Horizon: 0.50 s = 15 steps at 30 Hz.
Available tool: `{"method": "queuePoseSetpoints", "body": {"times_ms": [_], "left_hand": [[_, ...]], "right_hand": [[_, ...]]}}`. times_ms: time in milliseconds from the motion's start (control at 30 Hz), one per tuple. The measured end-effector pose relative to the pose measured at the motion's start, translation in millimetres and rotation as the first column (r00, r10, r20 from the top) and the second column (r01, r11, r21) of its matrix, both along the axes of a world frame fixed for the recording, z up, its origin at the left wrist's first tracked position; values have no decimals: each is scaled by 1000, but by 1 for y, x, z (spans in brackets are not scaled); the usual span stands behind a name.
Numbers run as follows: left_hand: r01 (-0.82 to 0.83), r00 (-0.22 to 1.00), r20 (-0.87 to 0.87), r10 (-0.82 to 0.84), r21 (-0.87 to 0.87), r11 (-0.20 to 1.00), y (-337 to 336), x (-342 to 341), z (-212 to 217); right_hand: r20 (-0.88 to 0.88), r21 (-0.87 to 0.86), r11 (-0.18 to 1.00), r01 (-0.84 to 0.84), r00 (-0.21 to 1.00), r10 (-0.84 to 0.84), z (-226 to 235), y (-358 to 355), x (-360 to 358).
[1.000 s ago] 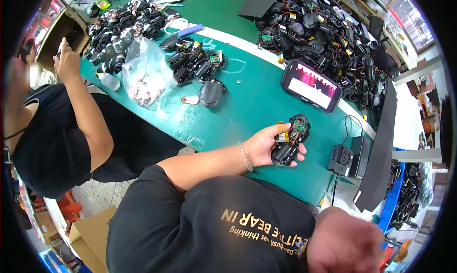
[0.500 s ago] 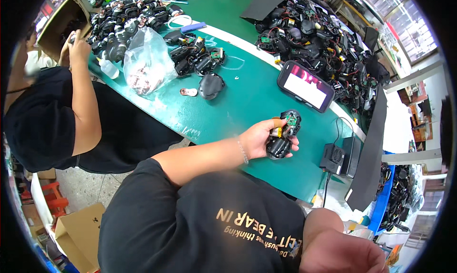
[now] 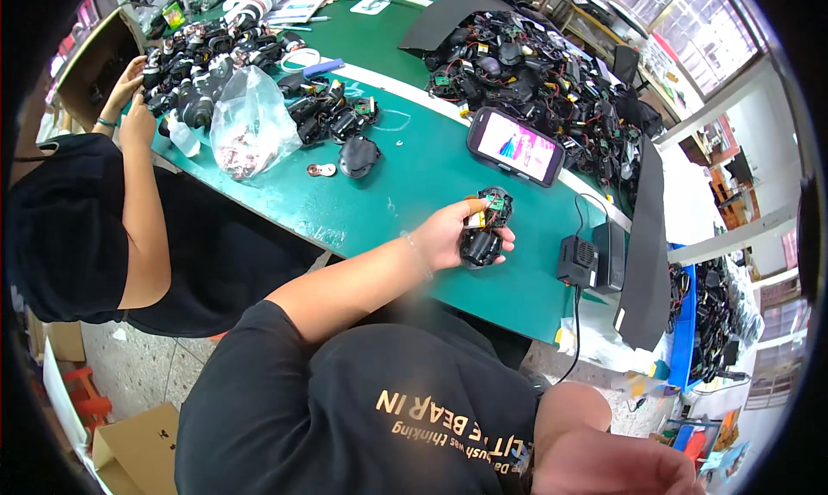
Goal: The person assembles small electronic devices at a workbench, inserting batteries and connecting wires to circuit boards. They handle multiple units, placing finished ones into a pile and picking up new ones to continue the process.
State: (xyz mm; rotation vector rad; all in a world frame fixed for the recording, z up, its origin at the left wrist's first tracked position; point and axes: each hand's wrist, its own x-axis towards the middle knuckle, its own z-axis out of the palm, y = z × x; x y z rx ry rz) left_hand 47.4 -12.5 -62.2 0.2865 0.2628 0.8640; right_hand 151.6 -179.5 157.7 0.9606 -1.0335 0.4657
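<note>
My left hand (image 3: 448, 238) is closed around an opened black device housing (image 3: 481, 249) above the near part of the green table. A small green circuit board (image 3: 495, 205) shows in its upper section, with the thumb against its edge. Beside the board sits a yellow-and-silver piece that looks like a battery. My right hand (image 3: 617, 465) is raised close to the camera at the bottom right, blurred and partly cut off; its fingers cannot be made out. Left of the held housing, a dark rounded cover (image 3: 359, 157) lies on the table beside a small flat copper-coloured part (image 3: 321, 170).
A phone (image 3: 516, 147) with a lit screen lies before a big heap of black housings and wires (image 3: 526, 81). Black power adapters (image 3: 578, 261) stand at the right edge. At left are a clear plastic bag (image 3: 252, 120), a white bottle (image 3: 183, 139) and a co-worker's hands (image 3: 134, 107).
The whole view has shifted, so the table appears further left and up. My left hand keeps its hold on the housing. The co-worker's hands have come down toward the pile of parts.
</note>
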Motion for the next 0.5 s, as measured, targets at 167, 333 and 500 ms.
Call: {"method": "queuePoseSetpoints", "body": {"times_ms": [167, 333, 500], "left_hand": [[-10, 1000, 7, 10, 5, 1000, 1, 2, 2], [-34, 999, -34, 34, -4, 999, 2, -10, 2], [-33, 993, -108, 40, 67, 997, 3, -1, 7]], "right_hand": [[185, -209, 729, 652, 759, -625, -7, -23, 20], [424, -396, 741, 542, 824, -376, -12, -44, 6], [215, -919, 380, -106, 674, 707, 1, -95, -31]]}}
